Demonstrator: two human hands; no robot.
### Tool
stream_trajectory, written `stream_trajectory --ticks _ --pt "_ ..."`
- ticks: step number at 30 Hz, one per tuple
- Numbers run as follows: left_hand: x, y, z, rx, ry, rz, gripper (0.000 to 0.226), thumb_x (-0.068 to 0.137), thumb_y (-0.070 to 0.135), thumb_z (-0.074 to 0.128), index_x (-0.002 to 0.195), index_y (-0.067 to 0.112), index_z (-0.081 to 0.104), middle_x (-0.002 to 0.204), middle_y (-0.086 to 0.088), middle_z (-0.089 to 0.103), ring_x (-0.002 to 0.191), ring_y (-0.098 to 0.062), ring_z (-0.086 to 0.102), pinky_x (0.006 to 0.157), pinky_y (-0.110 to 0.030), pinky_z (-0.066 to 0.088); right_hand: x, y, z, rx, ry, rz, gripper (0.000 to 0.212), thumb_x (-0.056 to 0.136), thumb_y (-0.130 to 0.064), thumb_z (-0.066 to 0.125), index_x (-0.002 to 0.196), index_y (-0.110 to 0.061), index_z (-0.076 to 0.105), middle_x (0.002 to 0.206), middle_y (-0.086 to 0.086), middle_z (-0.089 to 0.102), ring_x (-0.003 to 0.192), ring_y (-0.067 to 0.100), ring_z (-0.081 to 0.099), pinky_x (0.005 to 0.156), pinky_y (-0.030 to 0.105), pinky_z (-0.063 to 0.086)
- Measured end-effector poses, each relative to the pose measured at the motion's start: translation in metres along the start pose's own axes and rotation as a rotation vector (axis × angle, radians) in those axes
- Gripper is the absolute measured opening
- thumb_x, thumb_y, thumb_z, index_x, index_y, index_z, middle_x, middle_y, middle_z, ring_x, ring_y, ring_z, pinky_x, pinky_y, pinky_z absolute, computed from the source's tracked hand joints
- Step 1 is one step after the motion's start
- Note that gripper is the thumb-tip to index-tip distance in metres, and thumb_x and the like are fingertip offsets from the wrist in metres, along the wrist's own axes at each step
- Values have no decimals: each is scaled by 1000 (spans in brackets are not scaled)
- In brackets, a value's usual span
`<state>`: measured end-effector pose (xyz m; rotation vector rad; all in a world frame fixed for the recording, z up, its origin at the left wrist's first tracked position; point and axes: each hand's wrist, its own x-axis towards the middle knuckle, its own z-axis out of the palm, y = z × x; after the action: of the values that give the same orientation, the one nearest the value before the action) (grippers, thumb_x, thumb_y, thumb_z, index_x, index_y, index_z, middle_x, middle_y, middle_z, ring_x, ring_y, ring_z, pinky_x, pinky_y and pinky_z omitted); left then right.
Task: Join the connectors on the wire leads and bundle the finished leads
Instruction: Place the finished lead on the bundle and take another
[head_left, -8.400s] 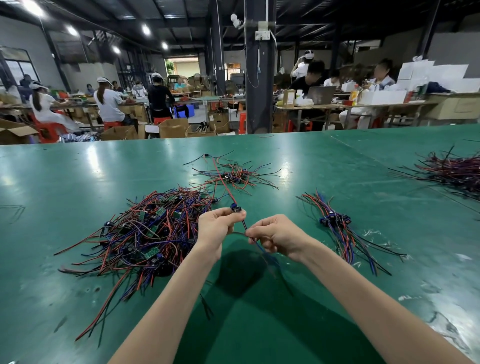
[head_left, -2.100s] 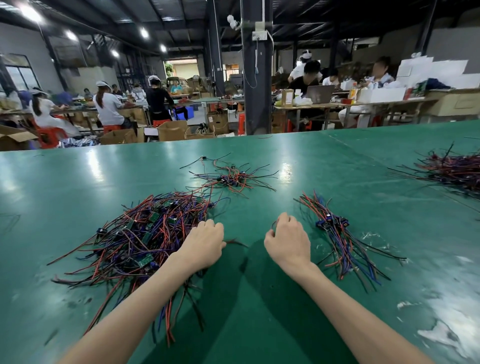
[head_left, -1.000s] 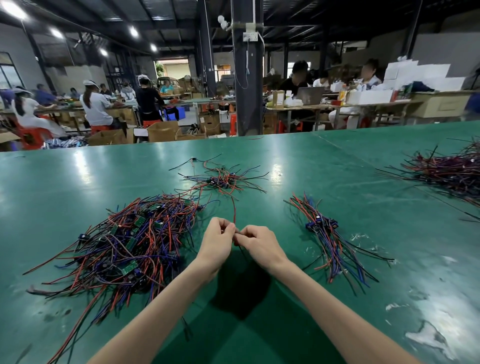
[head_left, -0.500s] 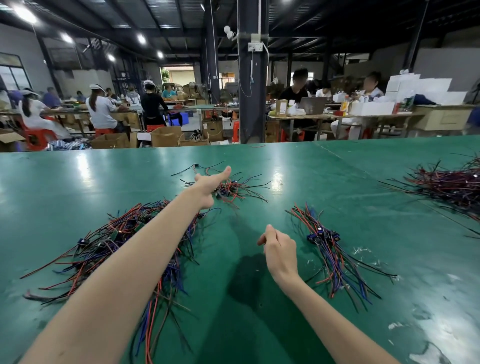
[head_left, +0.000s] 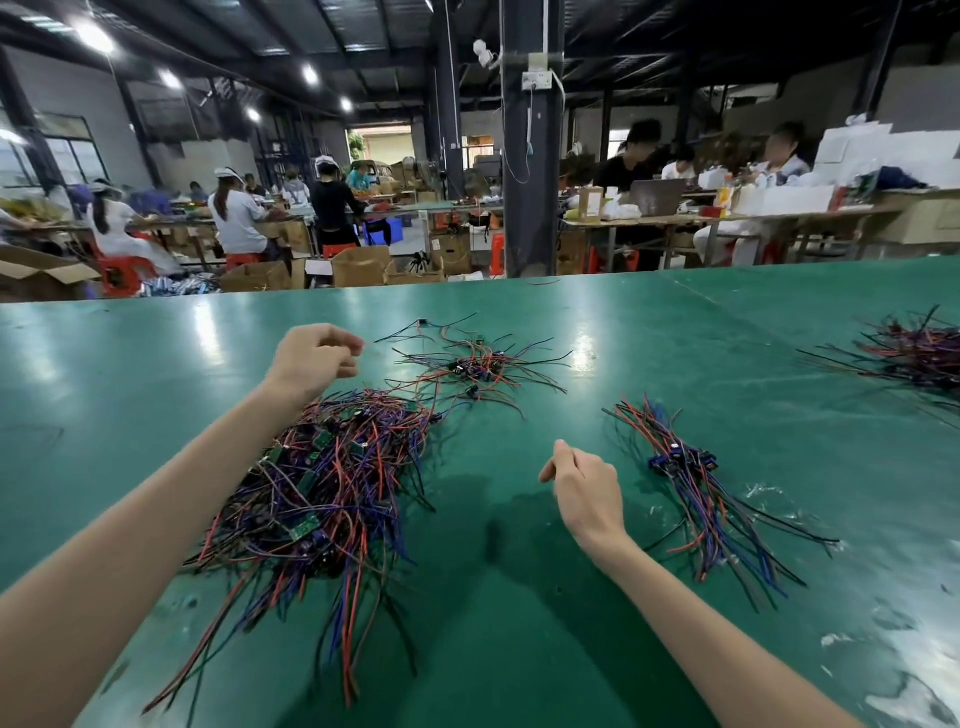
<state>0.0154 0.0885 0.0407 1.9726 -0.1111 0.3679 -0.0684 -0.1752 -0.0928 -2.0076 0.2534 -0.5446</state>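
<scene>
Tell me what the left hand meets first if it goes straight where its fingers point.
Probably the small far pile of leads, to the right of the left hand, though the hand's height above the table is unclear.

Left hand (head_left: 311, 358) was motion-blurred at the fingers; whether it held a lead could not be told. The left forearm covered the left edge of the big lead pile (head_left: 332, 488). Right hand (head_left: 584, 486): curled fingertips were hidden under the hand. The far pile (head_left: 914, 353) was cut off by the right edge, the counter (head_left: 675, 338) by three edges. Connectors in the small pile (head_left: 475, 366) were too small to make out. Workers (head_left: 236, 218) behind were blurred.
</scene>
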Motion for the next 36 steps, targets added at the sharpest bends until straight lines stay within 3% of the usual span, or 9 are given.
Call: stream_trajectory --ticks 3,8,10,13,19,21,24,29,36 --pt "-2 -6 -10 264 51 31 26 86 -10 45 91 8 63 93 -11 63 82 -24 56 83 -36 51 -1 0 -1 17 -2 3 51 99 -30 38 54 -19 60 53 -5 56 59 18 54 57 30 35" --pt "-18 -24 -5 890 -493 -85 41 85 -11 40 117 2 61 115 -13 62 96 -25 58 69 -23 45 -2 -2 -3 19 -18 9 50 99 -29 39 56 -17 61 55 -4 56 61 18 54 58 29 36" --pt "-23 -33 -2 979 -543 -56 42 85 -9 41 122 3 59 123 -13 60 110 -26 56 78 -23 43 -2 -1 -3 18 -24 10 49 99 -29 39 57 -16 61 54 -4 55 61 18 54 59 29 37" --pt "-23 -41 -3 942 -443 -11 38 86 -6 46 117 7 63 120 -11 62 110 -26 57 87 -26 45 -1 -1 -3 7 -26 13 49 99 -28 39 57 -16 62 55 -4 56 61 18 54 58 29 37" --pt "-18 -52 -10 638 -278 -62 17 79 -4 66 86 10 74 85 -9 70 74 -19 61 70 -23 46 0 -1 -3 -2 -28 20 48 98 -28 39 56 -16 61 54 -4 55 61 18 54 56 29 37" --pt "-17 -55 -11 640 -256 -63 19 80 -5 64 88 9 73 82 -8 65 78 -25 62 69 -25 48 0 -1 -3 3 -26 19 49 98 -28 39 55 -17 60 53 -3 55 61 18 54 57 29 37" --pt "-16 -63 -11 759 -213 -50 26 82 -2 62 105 11 67 101 -14 63 92 -31 60 83 -37 51 0 0 -3 8 -27 16 50 99 -29 39 56 -17 61 53 -4 55 60 18 54 57 29 37" --pt "-14 -73 -9 1020 -164 -40 43 90 31 62 131 25 51 125 -11 57 118 -30 50 98 -43 42 0 0 -3 -3 -28 14 50 99 -29 39 55 -18 60 55 -4 56 62 17 54 57 29 36" --pt "-14 -73 -4 859 -68 -22 24 89 28 64 110 20 57 106 -6 66 101 -28 59 91 -41 46 0 0 -2 -3 -25 11 50 98 -28 39 54 -18 60 53 -6 55 61 16 55 56 28 36"
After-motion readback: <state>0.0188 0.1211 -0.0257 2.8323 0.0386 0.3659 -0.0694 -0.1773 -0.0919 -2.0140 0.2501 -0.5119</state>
